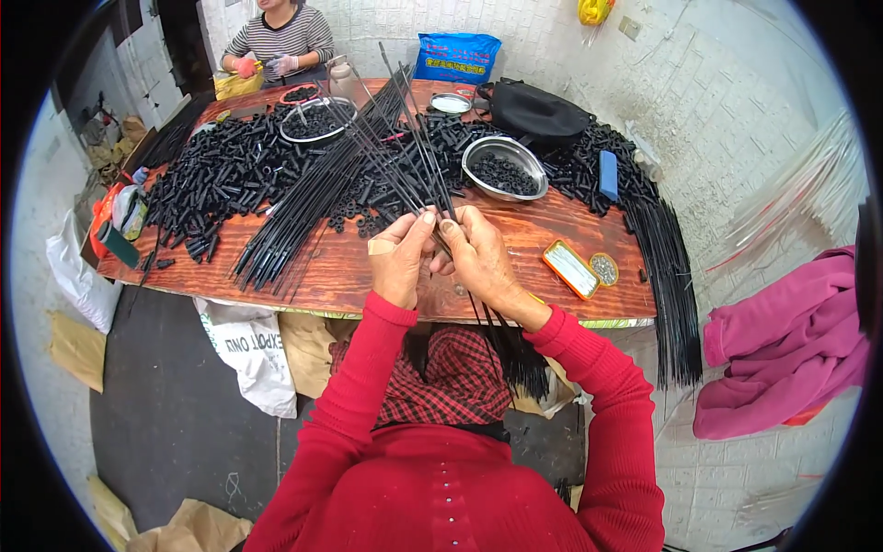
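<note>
Black rods (418, 175), thin and long, fan upward out of the two bare hands I watch from afar, both raised just above the near edge of the wooden table (340, 276). Left hand (400, 262), a pale plaster across one finger, closes around the bundle from the side; right hand (478, 258) pinches it with thumb and fingertips, so both hold the rods in a tight, narrow grip. The lower ends of the bundle hang past the table's near edge, down over a red checked apron (451, 377) between the red sleeves (607, 386).

By my reading, the step in hand is sorting or evening up this handful; the next move would seem to call for keeping the tips aligned while one hand loosens, since the thin rods could easily slip or splay.

On the table beyond the hands, more rods lie in a slanting sheaf (294, 221), and short black tubes (221, 175) are heaped toward its far left. A steel bowl (504, 167) of small black pieces stands farther in, to the right of the hands, and a small flat tin (570, 269) rests near the table's right end. Another sheaf of rods (667, 276) droops off that end. At the table's far side sits a black bag (538, 115), and a person in a striped top (280, 41) works with gloved hands.
</note>
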`<state>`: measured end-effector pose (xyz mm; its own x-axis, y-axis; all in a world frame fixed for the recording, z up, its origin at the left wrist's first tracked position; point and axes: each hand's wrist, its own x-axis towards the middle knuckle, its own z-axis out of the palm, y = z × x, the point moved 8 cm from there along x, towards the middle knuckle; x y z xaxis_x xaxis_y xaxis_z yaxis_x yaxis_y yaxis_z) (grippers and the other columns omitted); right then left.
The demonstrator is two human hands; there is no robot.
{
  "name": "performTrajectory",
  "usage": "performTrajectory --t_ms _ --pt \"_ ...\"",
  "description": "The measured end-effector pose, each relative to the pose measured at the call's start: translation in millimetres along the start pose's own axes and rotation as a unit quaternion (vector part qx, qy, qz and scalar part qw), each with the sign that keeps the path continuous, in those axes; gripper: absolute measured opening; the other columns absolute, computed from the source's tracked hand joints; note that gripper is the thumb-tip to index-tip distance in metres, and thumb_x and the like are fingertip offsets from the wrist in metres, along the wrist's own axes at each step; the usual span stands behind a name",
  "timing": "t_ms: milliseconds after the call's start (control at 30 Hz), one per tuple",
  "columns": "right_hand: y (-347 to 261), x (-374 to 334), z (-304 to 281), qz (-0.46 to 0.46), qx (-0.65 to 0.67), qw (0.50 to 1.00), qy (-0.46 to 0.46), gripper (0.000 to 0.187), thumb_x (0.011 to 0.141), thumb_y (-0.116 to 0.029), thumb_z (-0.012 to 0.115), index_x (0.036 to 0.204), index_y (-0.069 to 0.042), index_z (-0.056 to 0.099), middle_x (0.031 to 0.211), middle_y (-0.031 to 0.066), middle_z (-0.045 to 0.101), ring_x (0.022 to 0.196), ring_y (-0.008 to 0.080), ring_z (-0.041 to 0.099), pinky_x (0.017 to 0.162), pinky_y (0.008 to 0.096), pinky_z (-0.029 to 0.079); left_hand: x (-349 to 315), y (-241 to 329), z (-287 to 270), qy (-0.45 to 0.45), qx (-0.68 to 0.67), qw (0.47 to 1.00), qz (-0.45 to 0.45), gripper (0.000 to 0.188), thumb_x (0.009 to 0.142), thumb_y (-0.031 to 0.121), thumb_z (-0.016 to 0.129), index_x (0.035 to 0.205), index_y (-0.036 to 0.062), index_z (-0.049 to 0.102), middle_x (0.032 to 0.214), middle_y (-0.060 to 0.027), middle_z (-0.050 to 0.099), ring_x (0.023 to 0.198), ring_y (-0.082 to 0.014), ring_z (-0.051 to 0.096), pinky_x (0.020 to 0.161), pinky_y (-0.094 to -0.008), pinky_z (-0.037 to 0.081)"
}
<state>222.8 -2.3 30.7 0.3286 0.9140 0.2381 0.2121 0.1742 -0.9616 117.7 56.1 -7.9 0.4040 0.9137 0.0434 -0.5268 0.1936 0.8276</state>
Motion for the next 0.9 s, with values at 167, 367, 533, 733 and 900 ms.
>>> performTrajectory --t_ms 167,367,533,733,900 --pt "-4.4 -1.4 -1.6 -0.001 -0.076 0.997 -0.024 0.017 0.105 -0.014 0.048 0.102 0.002 0.053 0.081 0.0088 0.067 0.06 0.0126 0.067 0.048 0.026 0.051 5.5 -7.2 0.6 -0.029 0.007 1.0 0.004 0.02 0.094 0.022 0.071 0.101 0.0028 0.074 0.069 0.0055 0.057 0.06 -0.0017 0.045 0.051 -0.0197 0.037" --pt "-9.2 -2.8 -8.2 -0.052 -0.14 0.989 -0.012 0.016 0.104 -0.012 0.049 0.1 0.003 0.053 0.074 0.0096 0.066 0.056 0.0147 0.067 0.045 0.0275 0.05 2.5 -2.4 9.1 0.0 0.038 0.999 0.008 0.02 0.094 0.022 0.07 0.098 0.0032 0.073 0.07 0.005 0.059 0.057 -0.0022 0.045 0.051 -0.0192 0.037" --pt "-13.7 -0.8 -17.2 -0.103 -0.239 0.965 0.037 0.016 0.102 -0.013 0.052 0.098 0.002 0.055 0.072 0.0113 0.065 0.064 0.0203 0.066 0.057 0.0346 0.05 -0.1 -2.2 14.1 -0.016 0.005 1.0 -0.019 0.019 0.096 0.022 0.067 0.099 0.0036 0.073 0.073 0.0036 0.063 0.054 -0.0032 0.05 0.046 -0.0202 0.041" --pt "-10.7 -0.4 -17.7 -0.089 -0.2 0.976 0.021 0.016 0.101 -0.013 0.053 0.097 0.002 0.055 0.08 0.0127 0.066 0.069 0.0187 0.065 0.061 0.0357 0.05 0.4 -0.7 9.9 -0.015 0.032 0.999 -0.006 0.022 0.096 0.023 0.067 0.101 0.0028 0.073 0.077 0.0014 0.066 0.053 -0.0031 0.051 0.046 -0.0202 0.042" --pt "4.5 2.8 -17.5 -0.019 -0.153 0.988 -0.011 0.016 0.103 -0.013 0.05 0.102 0.002 0.056 0.086 0.0079 0.066 0.071 0.0134 0.065 0.062 0.0294 0.052 -0.7 0.0 8.5 -0.024 0.03 0.999 -0.012 0.026 0.096 0.024 0.068 0.105 -0.0006 0.072 0.08 -0.0013 0.068 0.057 -0.006 0.055 0.046 -0.0209 0.042"
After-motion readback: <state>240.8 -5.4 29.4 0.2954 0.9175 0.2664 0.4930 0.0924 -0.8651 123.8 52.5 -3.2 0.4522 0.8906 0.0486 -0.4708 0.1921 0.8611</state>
